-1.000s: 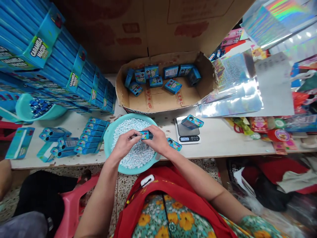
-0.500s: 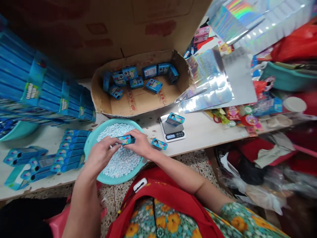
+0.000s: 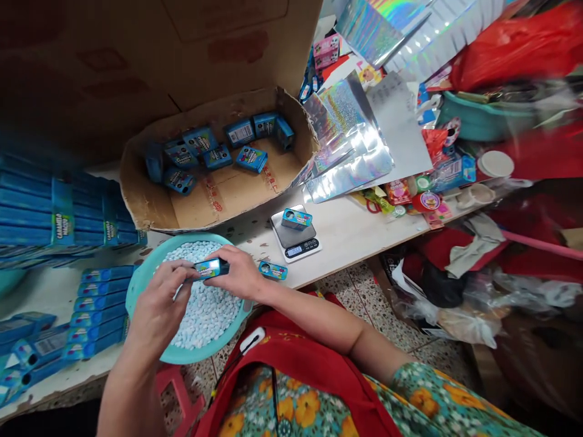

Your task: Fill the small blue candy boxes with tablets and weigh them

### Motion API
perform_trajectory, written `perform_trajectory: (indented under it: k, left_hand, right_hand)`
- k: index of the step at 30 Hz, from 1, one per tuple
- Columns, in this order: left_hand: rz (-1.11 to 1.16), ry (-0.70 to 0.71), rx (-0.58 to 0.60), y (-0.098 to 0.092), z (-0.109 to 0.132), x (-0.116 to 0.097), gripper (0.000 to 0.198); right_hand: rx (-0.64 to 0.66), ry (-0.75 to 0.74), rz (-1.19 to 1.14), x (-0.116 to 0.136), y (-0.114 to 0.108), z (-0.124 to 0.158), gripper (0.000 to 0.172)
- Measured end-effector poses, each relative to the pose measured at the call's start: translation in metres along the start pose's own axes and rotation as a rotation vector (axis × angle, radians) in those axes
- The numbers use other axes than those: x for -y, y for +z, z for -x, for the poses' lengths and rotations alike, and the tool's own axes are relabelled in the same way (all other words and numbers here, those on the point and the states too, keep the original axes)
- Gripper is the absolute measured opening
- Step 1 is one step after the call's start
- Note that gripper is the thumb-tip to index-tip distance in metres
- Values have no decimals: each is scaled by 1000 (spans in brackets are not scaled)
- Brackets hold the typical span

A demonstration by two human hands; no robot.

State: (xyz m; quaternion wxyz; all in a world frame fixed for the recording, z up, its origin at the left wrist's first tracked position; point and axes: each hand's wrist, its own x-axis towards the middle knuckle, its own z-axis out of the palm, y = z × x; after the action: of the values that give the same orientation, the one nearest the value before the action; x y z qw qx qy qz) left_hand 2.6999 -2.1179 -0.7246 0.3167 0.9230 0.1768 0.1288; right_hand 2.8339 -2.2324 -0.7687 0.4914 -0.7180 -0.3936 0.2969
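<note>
Over a turquoise basin (image 3: 136, 285) of pale blue candies (image 3: 204, 321), my two hands hold one small blue candy box (image 3: 210, 267) between them. My right hand (image 3: 239, 273) is closed round the right end of the box. At its left end, the fingers of my left hand (image 3: 161, 297) pinch together against it. A second candy box (image 3: 297, 219) lies on the small digital scale (image 3: 300, 243). Beside my right wrist, another candy box (image 3: 273, 271) rests on the table between basin and scale.
Behind the basin stands a cut-open cardboard box (image 3: 218, 200) holding several blue boxes. Stacked blue boxes (image 3: 31, 206) and a row of boxes (image 3: 98, 309) are at the left. Shiny holographic sheets (image 3: 350, 145) and mixed packets (image 3: 401, 191) cover the right side.
The view has swung, so the scene appears shifted to the left. Both hands keep the candy box over the basin; the boxes on and beside the scale stay put.
</note>
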Motion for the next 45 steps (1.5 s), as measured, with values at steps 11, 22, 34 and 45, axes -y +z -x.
perform_trajectory:
  k: [11,22,34,45]
  left_hand:
    - [275,44,70,79,-103,-51,24]
    - [366,-55,86,122,-125,-31,35]
    - [961,-519,-145,75,-14,-21,44]
    - [1823,-1014,-621,53,11,18,37]
  right_hand:
    - [-306,192,-93,-16,-139,79,38]
    - [-753,211,34,-114,-178,35,46]
    - [-117,-49,295,-22,-86,25,52]
    - [127,-235,545,15,-5,14,36]
